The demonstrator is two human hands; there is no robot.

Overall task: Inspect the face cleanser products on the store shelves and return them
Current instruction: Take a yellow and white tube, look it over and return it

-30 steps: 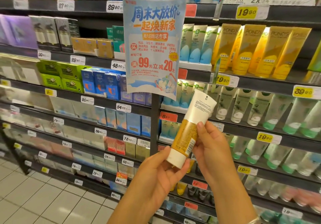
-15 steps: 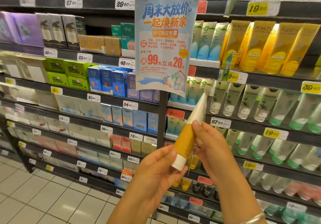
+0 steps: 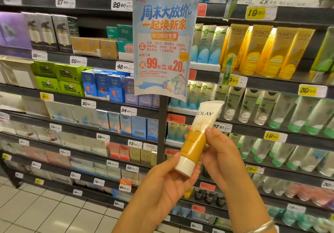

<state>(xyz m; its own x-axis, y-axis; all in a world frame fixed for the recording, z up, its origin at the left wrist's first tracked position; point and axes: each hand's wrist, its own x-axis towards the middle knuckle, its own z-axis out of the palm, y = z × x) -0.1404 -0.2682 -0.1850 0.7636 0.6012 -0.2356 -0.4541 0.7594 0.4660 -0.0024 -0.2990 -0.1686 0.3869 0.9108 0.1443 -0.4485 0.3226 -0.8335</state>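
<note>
Item under inspection: Olay cleanser tube (image 3: 197,136), white upper part, amber lower body, white cap at the bottom end; held in the air in front of the shelves, tilted with the crimped end up and to the right.

Change noted: one second ago the tube shows its printed back panel; half a second ago it is edge-on; now the front faces the camera and the brand name reads clearly. The tube is being rotated about its long axis between the two hands.

Left hand (image 3: 167,187): cupped under the cap end, fingers curled round the cap and supporting it from below.

Right hand (image 3: 221,157): grips the amber mid-body, thumb laid across the front, other fingers wrapped behind; a bracelet (image 3: 260,227) sits at the wrist.

Surroundings: shelves (image 3: 253,129) of standing tubes behind the hands; yellow Pond's tubes (image 3: 262,50) on an upper row; a blue promotional sign (image 3: 162,46) hangs from the upright just above the tube.

Meaning for task: back and front of this tube have both been presented, so in my judgement the inspection of this item is near complete.

Outstanding: return to the shelf is not yet done. The tube's home slot cannot be identified here; an Olay header strip (image 3: 271,2) shows at top right, which may indicate it.
</note>
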